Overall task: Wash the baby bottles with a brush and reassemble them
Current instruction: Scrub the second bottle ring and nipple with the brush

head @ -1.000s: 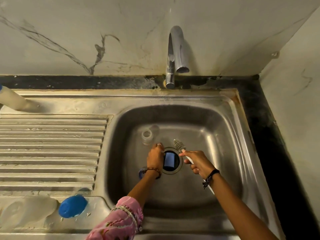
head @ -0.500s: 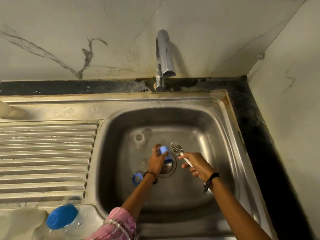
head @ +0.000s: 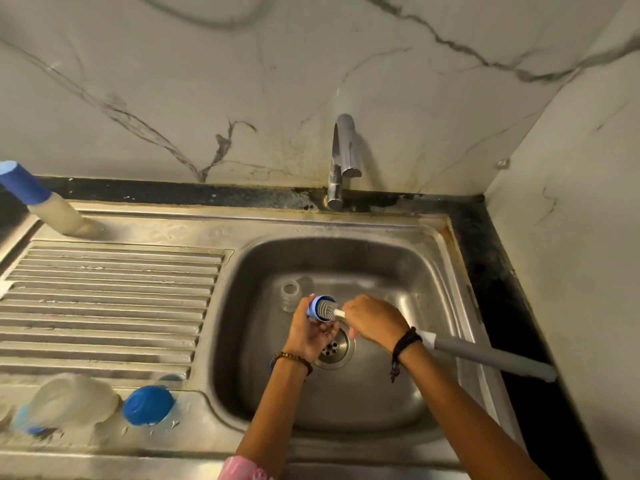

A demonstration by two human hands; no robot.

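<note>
My left hand [head: 313, 332] grips a small blue bottle cap [head: 317, 306] above the drain [head: 334, 348], the cap's open mouth turned toward my right. My right hand [head: 375, 322] is curled round the white shaft of the bottle brush [head: 327, 309]; its bristled head sits inside the cap, and its grey handle [head: 491, 360] runs out past my wrist, across the basin's right rim and over the dark counter strip [head: 498, 278], ending close to the side wall [head: 581, 237].

Edges and room: both hands are low in the middle of the steel sink basin [head: 398, 271], apart from its walls on every side. The tap [head: 343, 157] stands on the back ledge, its spout well above my hands. To the left lies the ribbed draining board [head: 110, 306].

Containers: a clear bottle body [head: 289, 294] stands upright on the basin floor just behind my left hand, mouth up; whether anything is in it I cannot tell. On the front-left ledge lie a blue domed lid [head: 147, 405] and, beside it, a clear bottle part [head: 74, 398], blurred. At the back-left corner of the board, a pale bottle with a blue top [head: 38, 199] appears tilted at the frame's edge.
</note>
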